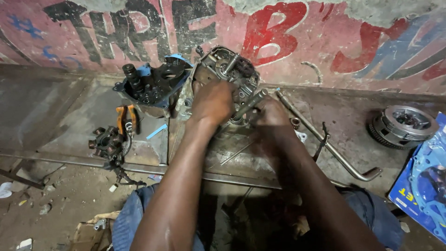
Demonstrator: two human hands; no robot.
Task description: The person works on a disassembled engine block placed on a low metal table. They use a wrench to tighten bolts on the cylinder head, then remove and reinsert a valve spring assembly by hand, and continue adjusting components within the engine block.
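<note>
Head view: your left hand (213, 101) is clamped against the engine case (223, 76), fingers closed around its lower edge. The case stands tilted against the painted wall (325, 42), on the metal bench (69, 116). Your right hand (272, 113) sits just beside the left, fingers wrapped around the base of a steel shaft (249, 104) that projects up and to the right from the case.

To the left of the case lies a second case half (151, 88) with gears showing. Orange-handled pliers (126, 118) lie just below it, and a small gear cluster (108, 143) rests near the bench edge. To your right, a long bent rod (325, 144) runs diagonally. A clutch drum (403, 125) sits well apart at far right, near a blue packet (425, 181).
</note>
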